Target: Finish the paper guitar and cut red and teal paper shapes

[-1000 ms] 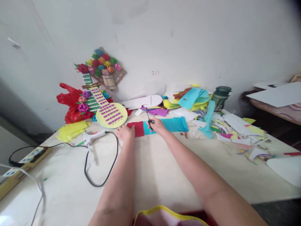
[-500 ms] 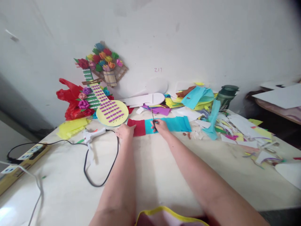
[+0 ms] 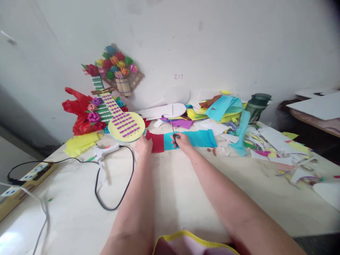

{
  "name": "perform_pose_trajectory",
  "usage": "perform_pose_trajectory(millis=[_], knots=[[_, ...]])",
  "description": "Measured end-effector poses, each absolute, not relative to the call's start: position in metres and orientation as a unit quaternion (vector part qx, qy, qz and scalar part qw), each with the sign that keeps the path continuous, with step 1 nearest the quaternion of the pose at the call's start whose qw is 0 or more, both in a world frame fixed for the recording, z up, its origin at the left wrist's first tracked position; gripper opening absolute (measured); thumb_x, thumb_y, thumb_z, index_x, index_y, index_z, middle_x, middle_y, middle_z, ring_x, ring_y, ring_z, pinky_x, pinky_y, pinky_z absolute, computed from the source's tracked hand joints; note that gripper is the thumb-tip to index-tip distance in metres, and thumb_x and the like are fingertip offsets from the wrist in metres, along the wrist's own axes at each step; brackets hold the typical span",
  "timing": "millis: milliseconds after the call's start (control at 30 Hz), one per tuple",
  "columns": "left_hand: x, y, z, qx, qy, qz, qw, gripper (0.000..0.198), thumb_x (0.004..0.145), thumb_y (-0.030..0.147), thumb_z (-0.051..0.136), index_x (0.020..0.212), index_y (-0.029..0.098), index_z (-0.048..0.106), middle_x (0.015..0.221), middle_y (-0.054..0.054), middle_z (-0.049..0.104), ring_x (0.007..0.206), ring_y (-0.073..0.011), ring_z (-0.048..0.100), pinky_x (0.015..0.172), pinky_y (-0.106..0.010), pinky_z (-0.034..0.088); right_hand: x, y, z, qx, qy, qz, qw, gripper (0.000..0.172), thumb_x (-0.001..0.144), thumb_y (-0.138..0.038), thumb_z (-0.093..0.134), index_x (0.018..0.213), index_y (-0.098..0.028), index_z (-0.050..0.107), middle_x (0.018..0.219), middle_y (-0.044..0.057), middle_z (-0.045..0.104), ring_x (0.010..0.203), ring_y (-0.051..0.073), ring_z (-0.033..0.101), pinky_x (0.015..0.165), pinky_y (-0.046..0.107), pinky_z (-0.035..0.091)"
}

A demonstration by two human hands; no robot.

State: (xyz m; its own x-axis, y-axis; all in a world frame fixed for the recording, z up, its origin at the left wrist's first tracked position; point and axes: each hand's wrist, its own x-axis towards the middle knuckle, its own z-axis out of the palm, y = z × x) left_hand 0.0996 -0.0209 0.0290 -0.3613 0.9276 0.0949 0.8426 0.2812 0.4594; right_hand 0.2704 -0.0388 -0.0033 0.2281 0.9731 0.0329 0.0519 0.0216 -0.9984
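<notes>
A red crepe paper piece (image 3: 157,142) lies over the left part of a longer blue crepe paper strip (image 3: 199,138) on the table. At its left end, my left hand (image 3: 143,144) is closed on the paper, fingers curled over the edge. My right hand (image 3: 182,140) grips the dark handles of a pair of scissors (image 3: 173,129), whose blades point away from me. The scissors rest over the blue strip, just right of the red piece. My fingers partly hide the handles.
Left of my hand lie a white glue gun (image 3: 106,151) with a looped black cord and a power strip (image 3: 29,177). A yellow paper guitar (image 3: 126,126) and paper flowers (image 3: 114,63) stand behind. Paper scraps (image 3: 273,145) and a green bottle (image 3: 257,106) occupy the right side.
My left hand has shifted slightly right along the red paper, its fingers more curled. My right hand and the scissors have barely moved; the view has shifted a little.
</notes>
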Motion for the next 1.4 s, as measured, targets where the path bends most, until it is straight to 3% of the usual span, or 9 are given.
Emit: perform_pose_trajectory(millis=[400,700,967,1400], knots=[[0.103,-0.018,0.025,0.536,0.806,0.229,0.106,0.042,0.078,0.043,0.054,0.109,0.014,0.054,0.114,-0.019,0.061,0.103,-0.0303,0.059,0.080,-0.040,0.047,0.271,-0.039,0.001,-0.572,-0.455,0.420,0.538,0.003,0.079,-0.016,0.059,0.080,-0.014,0.060,0.049,-0.006,0.057,0.033,0.006,0.049,0.036,0.016,0.042],[0.104,-0.029,0.034,0.534,0.805,0.236,0.107,0.057,0.072,0.048,0.059,0.115,0.014,0.047,0.110,-0.018,0.062,0.101,-0.0330,0.059,0.080,-0.043,0.046,0.273,-0.038,-0.001,-0.565,-0.467,0.416,0.538,0.005,0.077,-0.018,0.060,0.081,-0.015,0.061,0.049,-0.005,0.057,0.033,0.006,0.050,0.036,0.016,0.043],[0.113,-0.025,0.024,0.547,0.784,0.266,0.121,0.064,0.074,0.031,0.059,0.132,0.023,0.033,0.114,-0.013,0.062,0.104,-0.0284,0.058,0.082,-0.038,0.046,0.282,-0.032,-0.003,-0.545,-0.508,0.413,0.524,0.005,0.076,-0.019,0.059,0.076,-0.015,0.061,0.051,-0.005,0.058,0.034,0.004,0.047,0.035,0.014,0.041],[0.127,-0.025,0.020,0.512,0.787,0.308,0.154,0.062,0.079,0.032,0.052,0.136,0.026,0.029,0.114,-0.013,0.062,0.102,-0.0272,0.060,0.080,-0.037,0.046,0.299,-0.014,0.001,-0.537,-0.538,0.424,0.493,0.006,0.073,-0.015,0.060,0.070,-0.013,0.064,0.045,-0.006,0.055,0.030,0.002,0.041,0.032,0.012,0.035]])
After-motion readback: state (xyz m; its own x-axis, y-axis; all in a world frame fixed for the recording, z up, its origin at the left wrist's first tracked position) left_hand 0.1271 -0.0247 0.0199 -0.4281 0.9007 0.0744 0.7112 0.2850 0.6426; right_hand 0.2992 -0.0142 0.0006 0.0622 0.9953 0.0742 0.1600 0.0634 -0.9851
